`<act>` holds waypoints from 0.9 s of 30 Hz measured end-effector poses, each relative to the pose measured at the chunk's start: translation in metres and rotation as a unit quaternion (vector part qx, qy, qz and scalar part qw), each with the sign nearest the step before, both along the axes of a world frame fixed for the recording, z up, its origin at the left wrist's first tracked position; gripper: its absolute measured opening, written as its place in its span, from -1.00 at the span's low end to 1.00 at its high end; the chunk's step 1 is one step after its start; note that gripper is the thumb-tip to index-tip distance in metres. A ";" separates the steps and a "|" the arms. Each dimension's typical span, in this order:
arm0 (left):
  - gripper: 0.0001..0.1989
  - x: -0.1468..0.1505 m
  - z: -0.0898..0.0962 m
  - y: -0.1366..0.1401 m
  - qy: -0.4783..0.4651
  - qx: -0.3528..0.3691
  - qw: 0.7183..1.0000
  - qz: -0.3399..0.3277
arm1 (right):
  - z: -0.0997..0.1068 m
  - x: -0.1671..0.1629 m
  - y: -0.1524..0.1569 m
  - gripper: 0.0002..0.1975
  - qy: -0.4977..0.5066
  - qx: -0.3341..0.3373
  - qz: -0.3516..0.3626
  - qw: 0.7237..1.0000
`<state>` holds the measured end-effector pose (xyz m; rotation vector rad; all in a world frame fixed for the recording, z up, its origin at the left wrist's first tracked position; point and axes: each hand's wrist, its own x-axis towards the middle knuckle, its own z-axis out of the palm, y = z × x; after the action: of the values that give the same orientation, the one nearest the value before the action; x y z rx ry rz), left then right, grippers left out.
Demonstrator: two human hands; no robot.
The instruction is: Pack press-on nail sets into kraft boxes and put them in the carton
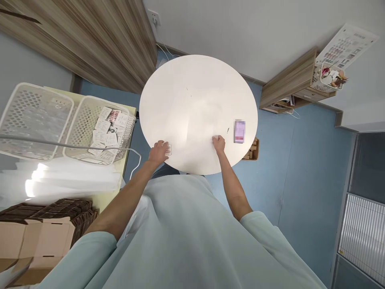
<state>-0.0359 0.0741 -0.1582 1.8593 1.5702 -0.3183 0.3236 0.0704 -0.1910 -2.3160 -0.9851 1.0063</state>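
Because the small white item (169,150) sits at the table's (195,80) near-left rim, within easy reach, the left hand (159,151) grasps it between thumb and fingers; by the table's near-right side, the right hand's (219,143) fingers curl, around what I cannot tell.

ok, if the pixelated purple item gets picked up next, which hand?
Right, most likely. The right hand is much nearer the pixelated purple item, though I can't tell if it's holding anything. The left hand is across the white table, at a small pale item.
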 end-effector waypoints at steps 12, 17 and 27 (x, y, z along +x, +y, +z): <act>-0.33 0.048 -0.002 -0.018 -0.088 0.027 0.994 -0.060 | 0.011 -0.022 -0.101 -0.42 0.014 -0.069 -0.069 0.995; -0.31 0.092 -0.004 -0.017 -0.118 0.011 0.980 -0.160 | 0.009 -0.039 -0.132 -0.52 0.011 -0.091 -0.063 0.994; -0.30 0.103 -0.016 -0.031 -0.090 0.004 0.980 -0.180 | 0.009 -0.041 -0.134 -0.80 0.019 -0.111 -0.062 0.992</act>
<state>0.0668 0.0434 -0.1738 2.1127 1.1137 -0.2947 0.2823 -0.0639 -0.1822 -2.4908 -0.7355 1.1557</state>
